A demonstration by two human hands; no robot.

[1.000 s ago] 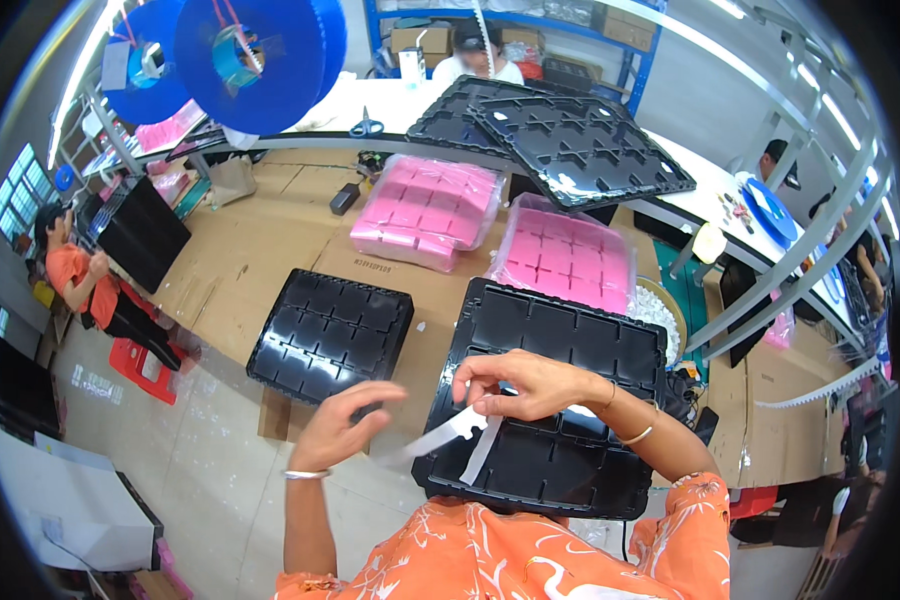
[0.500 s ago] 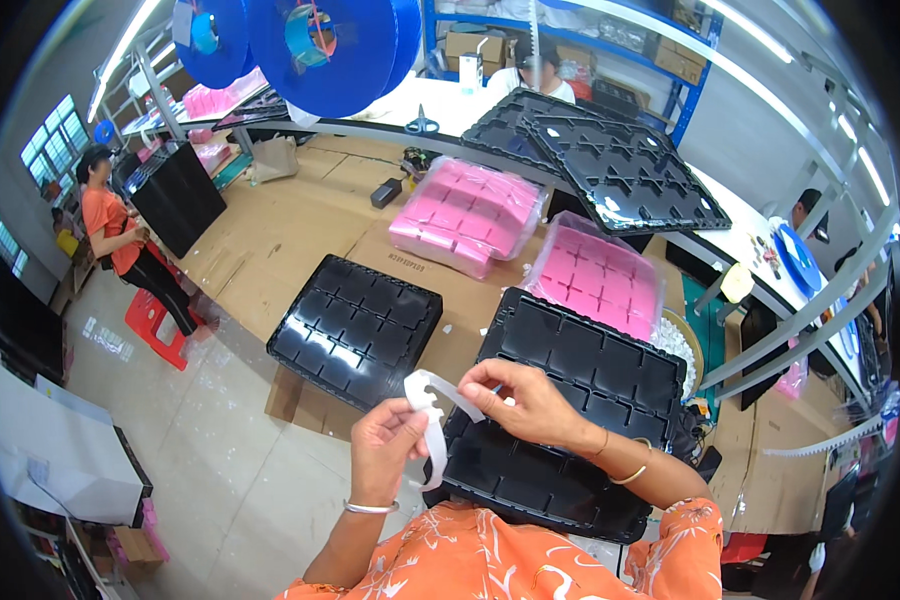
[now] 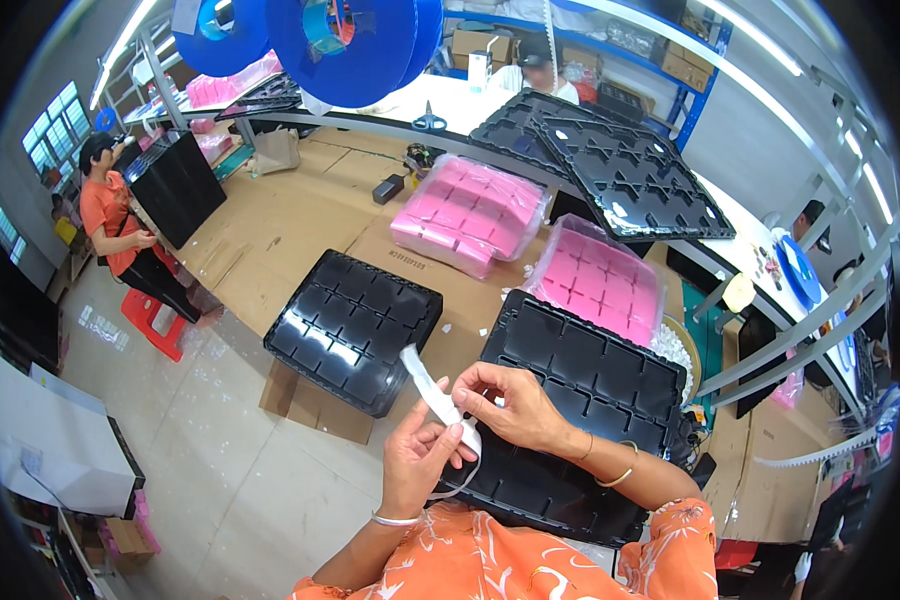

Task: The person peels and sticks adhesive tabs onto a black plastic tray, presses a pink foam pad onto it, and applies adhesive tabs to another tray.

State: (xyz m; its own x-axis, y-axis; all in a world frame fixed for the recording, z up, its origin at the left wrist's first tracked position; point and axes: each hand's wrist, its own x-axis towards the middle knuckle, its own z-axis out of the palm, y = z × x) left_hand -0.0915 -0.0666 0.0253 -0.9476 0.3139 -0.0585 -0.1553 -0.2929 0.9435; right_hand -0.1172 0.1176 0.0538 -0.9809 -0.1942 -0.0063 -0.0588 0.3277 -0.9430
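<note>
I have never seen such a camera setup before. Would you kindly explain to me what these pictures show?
There is no machine here: a person is working with bare hands. The pictures come from one camera worn on the person's head, looking down; its wide lens bends straight edges. The left hand holds a white strip; the right hand touches it, perhaps pinching it too. Beyond the hands, two pink packs lie on brown cardboard. Nearer are a small black tray and a large black tray.

The left grip [image 3: 417, 458] hides part of the white strip [image 3: 430, 391]; far beyond it, the top edge crops a blue reel [image 3: 355, 78].
</note>
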